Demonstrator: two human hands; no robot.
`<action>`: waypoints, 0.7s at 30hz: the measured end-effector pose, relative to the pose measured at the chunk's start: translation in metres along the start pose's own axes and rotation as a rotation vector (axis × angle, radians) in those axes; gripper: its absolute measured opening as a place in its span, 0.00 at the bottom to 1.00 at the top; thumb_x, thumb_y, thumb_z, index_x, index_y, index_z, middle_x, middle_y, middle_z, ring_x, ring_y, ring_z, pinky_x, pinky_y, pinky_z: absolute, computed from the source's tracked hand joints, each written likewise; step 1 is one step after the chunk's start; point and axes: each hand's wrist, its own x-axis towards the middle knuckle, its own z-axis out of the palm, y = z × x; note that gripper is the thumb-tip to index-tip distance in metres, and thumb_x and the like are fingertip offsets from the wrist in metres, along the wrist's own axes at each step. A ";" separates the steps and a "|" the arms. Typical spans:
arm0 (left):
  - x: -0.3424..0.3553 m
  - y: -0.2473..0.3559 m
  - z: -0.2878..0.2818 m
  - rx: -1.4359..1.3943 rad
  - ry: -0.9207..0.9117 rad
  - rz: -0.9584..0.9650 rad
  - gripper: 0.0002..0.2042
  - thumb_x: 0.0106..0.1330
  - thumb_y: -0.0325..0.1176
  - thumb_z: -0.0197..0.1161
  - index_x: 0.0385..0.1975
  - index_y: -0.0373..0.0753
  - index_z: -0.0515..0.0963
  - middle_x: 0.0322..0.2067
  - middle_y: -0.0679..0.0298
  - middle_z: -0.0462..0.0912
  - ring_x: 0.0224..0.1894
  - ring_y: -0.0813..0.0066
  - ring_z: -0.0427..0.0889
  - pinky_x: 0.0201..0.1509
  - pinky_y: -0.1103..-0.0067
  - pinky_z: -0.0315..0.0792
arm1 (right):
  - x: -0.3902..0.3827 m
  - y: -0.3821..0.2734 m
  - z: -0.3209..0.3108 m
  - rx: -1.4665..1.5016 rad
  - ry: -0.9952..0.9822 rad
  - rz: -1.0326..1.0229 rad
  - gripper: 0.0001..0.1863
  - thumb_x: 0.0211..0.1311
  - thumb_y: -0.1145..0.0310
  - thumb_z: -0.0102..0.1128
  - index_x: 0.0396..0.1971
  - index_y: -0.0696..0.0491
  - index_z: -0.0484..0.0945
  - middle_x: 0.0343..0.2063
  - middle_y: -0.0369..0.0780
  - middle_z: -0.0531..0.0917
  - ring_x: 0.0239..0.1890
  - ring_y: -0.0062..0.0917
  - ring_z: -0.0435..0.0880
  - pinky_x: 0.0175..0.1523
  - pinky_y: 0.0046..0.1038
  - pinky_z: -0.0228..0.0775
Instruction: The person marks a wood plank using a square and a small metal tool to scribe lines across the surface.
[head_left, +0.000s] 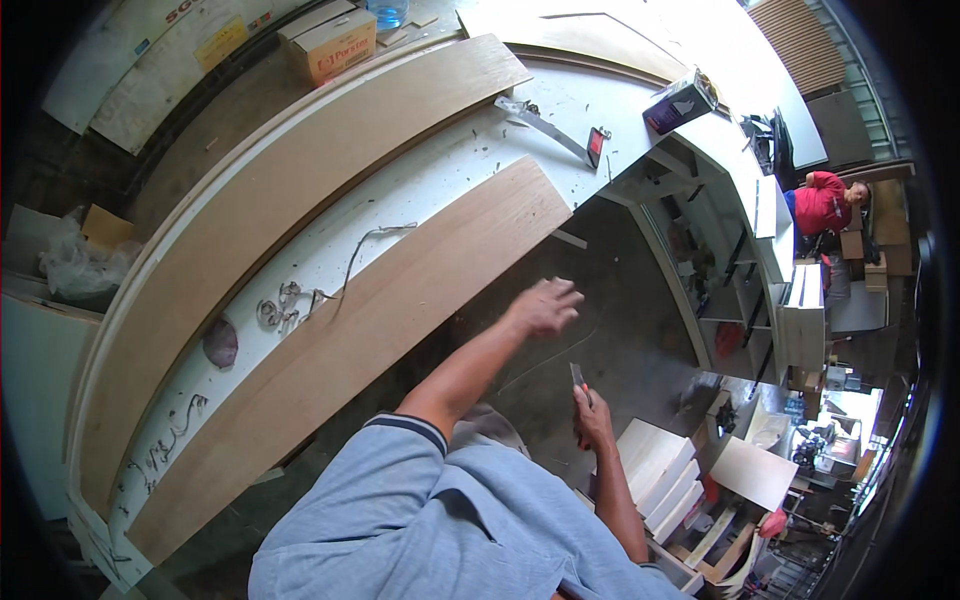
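My left hand [547, 306] is held out over the floor beside the workbench, a little blurred, its fingers loosely apart with nothing in them. Closer to my body on the right, my right hand [592, 416] is wrapped round the handle of a knife-like tool with a flat metal blade [576, 374] pointing up and away. The nearer wooden board [350, 360] lies along the white bench top [420, 190], its end not far from my left hand. Behind it a longer wooden board [300, 190] lies lengthwise. Curled thin strips [284, 306] rest between the boards.
On the bench lie a dark purplish lump [220, 343], a long metal blade or straightedge [545, 128], a small red item [596, 147] and a rectangular tin [682, 102]. Stacked pale panels [660, 475] stand right of me. A person in red [825, 203] is far right.
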 end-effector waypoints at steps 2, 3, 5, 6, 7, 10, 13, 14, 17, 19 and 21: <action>0.020 0.026 0.013 -0.131 -0.021 0.134 0.31 0.75 0.53 0.49 0.71 0.37 0.67 0.76 0.49 0.56 0.81 0.51 0.45 0.82 0.51 0.32 | -0.017 0.036 -0.009 0.046 0.021 0.059 0.25 0.73 0.44 0.57 0.28 0.52 0.73 0.16 0.33 0.70 0.17 0.18 0.70 0.23 0.24 0.64; 0.026 0.031 0.014 -0.088 0.189 0.053 0.31 0.75 0.52 0.49 0.71 0.37 0.66 0.77 0.49 0.55 0.81 0.51 0.45 0.82 0.52 0.33 | -0.027 0.053 -0.009 0.151 0.026 0.165 0.24 0.74 0.46 0.57 0.27 0.51 0.72 0.16 0.32 0.69 0.17 0.17 0.69 0.23 0.24 0.62; 0.015 0.032 0.014 -0.021 0.397 -0.097 0.32 0.76 0.52 0.48 0.72 0.37 0.65 0.77 0.49 0.54 0.81 0.52 0.45 0.82 0.54 0.33 | -0.044 0.084 -0.002 0.232 -0.039 0.276 0.23 0.74 0.47 0.57 0.26 0.51 0.72 0.16 0.31 0.69 0.17 0.15 0.68 0.22 0.24 0.60; 0.004 0.021 0.009 0.097 0.511 -0.328 0.32 0.76 0.51 0.49 0.73 0.37 0.64 0.77 0.49 0.53 0.81 0.53 0.44 0.82 0.54 0.33 | -0.050 0.097 0.002 0.230 -0.050 0.275 0.23 0.75 0.48 0.58 0.25 0.50 0.72 0.16 0.29 0.68 0.16 0.14 0.67 0.22 0.23 0.59; -0.011 0.005 0.001 0.209 0.560 -0.580 0.32 0.76 0.51 0.49 0.74 0.37 0.63 0.78 0.49 0.52 0.81 0.53 0.44 0.83 0.55 0.33 | -0.050 0.109 0.008 0.227 -0.049 0.313 0.22 0.75 0.49 0.58 0.25 0.49 0.72 0.16 0.28 0.68 0.16 0.13 0.66 0.21 0.23 0.58; -0.102 -0.028 -0.013 0.332 0.575 -0.681 0.31 0.76 0.50 0.49 0.75 0.39 0.61 0.78 0.52 0.52 0.81 0.54 0.44 0.83 0.55 0.35 | -0.047 0.139 0.016 0.006 -0.166 0.129 0.23 0.75 0.49 0.58 0.24 0.51 0.72 0.16 0.29 0.69 0.17 0.14 0.67 0.21 0.24 0.59; -0.215 -0.024 -0.012 0.480 0.537 -0.710 0.31 0.76 0.48 0.50 0.75 0.42 0.61 0.78 0.55 0.53 0.81 0.54 0.46 0.82 0.54 0.40 | -0.019 0.160 0.018 -0.152 -0.235 0.051 0.24 0.74 0.47 0.59 0.24 0.52 0.73 0.17 0.30 0.71 0.17 0.17 0.68 0.21 0.25 0.60; -0.256 -0.016 -0.008 0.534 0.525 -0.735 0.31 0.75 0.48 0.51 0.75 0.43 0.61 0.78 0.55 0.53 0.81 0.53 0.47 0.82 0.54 0.41 | -0.005 0.164 0.017 -0.151 -0.259 0.069 0.26 0.72 0.46 0.60 0.24 0.53 0.73 0.17 0.32 0.74 0.16 0.19 0.70 0.21 0.28 0.61; -0.389 0.012 -0.003 0.641 0.643 -0.878 0.31 0.70 0.45 0.60 0.72 0.41 0.64 0.74 0.52 0.60 0.78 0.51 0.54 0.81 0.53 0.45 | 0.040 0.162 0.006 -0.122 -0.299 0.053 0.26 0.74 0.45 0.58 0.24 0.52 0.72 0.15 0.34 0.73 0.12 0.21 0.71 0.18 0.31 0.62; -0.487 0.033 -0.011 0.834 0.690 -1.202 0.35 0.71 0.47 0.57 0.75 0.40 0.59 0.77 0.54 0.56 0.79 0.48 0.51 0.79 0.49 0.47 | 0.068 0.147 0.005 -0.078 -0.249 0.001 0.25 0.75 0.45 0.56 0.24 0.50 0.71 0.13 0.33 0.70 0.10 0.21 0.69 0.15 0.30 0.60; -0.577 0.060 -0.017 0.695 0.906 -1.705 0.35 0.74 0.47 0.54 0.76 0.37 0.56 0.77 0.47 0.54 0.79 0.46 0.51 0.79 0.49 0.48 | 0.083 0.129 0.001 -0.021 -0.338 -0.038 0.24 0.77 0.45 0.52 0.27 0.48 0.69 0.13 0.32 0.69 0.09 0.21 0.69 0.13 0.28 0.62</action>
